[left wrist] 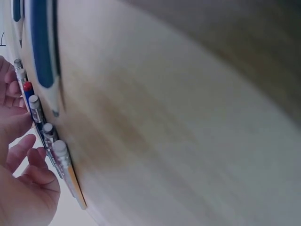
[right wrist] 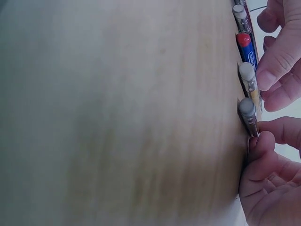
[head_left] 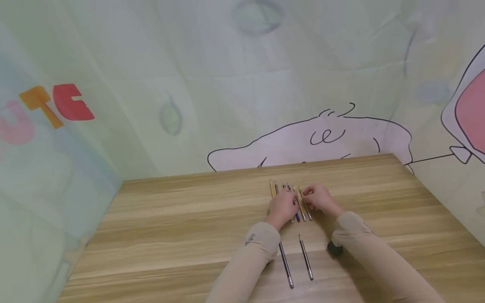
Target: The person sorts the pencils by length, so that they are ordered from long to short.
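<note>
Several pencils lie side by side in a row on the wooden table. My left hand (head_left: 283, 205) reaches over the middle of the row, its thumb (right wrist: 267, 80) right at a yellow pencil (right wrist: 255, 96) beside a blue pencil with a red end (right wrist: 247, 47). At the right end of the row, my right hand (head_left: 319, 197) pinches the outermost pencil (head_left: 307, 209) between thumb and index finger, near the table surface. The grey-white eraser (right wrist: 247, 107) of that pencil points toward me. On the left end lies a yellow pencil (left wrist: 73, 179).
Two dark pencils lie nearer to me, one longer pencil (head_left: 286, 265) partly under the left forearm and a second pencil (head_left: 306, 259) to its right. A small black object (head_left: 335, 249) shows at the right sleeve. A printed cloth (head_left: 182, 84) hangs behind the table (head_left: 170, 219).
</note>
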Demonstrator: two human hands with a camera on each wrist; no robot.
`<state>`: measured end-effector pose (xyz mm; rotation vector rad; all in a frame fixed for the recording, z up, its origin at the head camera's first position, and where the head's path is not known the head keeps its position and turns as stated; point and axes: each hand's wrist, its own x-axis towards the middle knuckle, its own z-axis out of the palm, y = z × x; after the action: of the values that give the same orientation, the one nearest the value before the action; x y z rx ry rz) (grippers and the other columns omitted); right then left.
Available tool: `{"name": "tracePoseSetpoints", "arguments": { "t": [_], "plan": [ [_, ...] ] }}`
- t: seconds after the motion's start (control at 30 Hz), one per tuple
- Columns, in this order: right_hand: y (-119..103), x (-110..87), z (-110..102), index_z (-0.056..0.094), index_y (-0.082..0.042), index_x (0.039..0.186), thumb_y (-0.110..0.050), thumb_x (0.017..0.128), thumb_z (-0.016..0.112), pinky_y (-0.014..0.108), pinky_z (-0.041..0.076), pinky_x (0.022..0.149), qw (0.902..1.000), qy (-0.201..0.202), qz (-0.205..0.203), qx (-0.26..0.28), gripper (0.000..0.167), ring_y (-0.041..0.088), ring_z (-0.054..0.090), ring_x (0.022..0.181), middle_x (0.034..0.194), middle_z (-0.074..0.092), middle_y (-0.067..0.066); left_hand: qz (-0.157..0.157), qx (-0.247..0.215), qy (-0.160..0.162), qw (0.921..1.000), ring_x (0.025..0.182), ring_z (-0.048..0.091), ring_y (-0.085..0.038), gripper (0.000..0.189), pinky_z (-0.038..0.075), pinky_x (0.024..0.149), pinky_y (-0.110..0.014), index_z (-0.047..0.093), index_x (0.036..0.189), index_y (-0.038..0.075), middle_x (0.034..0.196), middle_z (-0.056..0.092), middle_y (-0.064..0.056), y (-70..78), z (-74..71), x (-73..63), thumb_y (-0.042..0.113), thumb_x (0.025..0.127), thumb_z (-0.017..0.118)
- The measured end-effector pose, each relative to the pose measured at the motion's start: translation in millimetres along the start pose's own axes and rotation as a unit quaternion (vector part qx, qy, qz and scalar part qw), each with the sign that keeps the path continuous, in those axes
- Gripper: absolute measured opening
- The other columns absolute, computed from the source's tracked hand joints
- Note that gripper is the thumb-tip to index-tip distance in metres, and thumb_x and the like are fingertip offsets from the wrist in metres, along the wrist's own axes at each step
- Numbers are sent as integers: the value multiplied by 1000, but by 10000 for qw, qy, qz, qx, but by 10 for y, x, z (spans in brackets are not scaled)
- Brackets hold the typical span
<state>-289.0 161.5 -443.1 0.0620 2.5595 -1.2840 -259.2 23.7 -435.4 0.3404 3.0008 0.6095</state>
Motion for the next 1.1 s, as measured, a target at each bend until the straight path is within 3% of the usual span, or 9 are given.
{"name": "tracePoseSetpoints", "arguments": {
  "t": [0.77, 1.1],
  "plan": [
    [21, -6, 19, 53, 7, 104, -6, 80, 57, 22, 42, 45, 9999, 43, -149, 13, 27, 11, 47, 49, 68, 55, 6, -86, -149, 69, 9998, 98, 55, -14, 30, 47, 73, -26, 61, 109, 22, 116, 54, 1, -11, -15, -14, 27, 79, 63],
    [41, 5, 8, 53, 6, 105, -8, 81, 57, 22, 42, 45, 9999, 21, -146, 40, 28, 11, 49, 50, 68, 56, 5, -59, -272, 146, 9995, 96, 55, -13, 30, 46, 69, -23, 61, 109, 22, 114, 55, 2, -21, -28, -22, 28, 80, 63]
  ]
}}
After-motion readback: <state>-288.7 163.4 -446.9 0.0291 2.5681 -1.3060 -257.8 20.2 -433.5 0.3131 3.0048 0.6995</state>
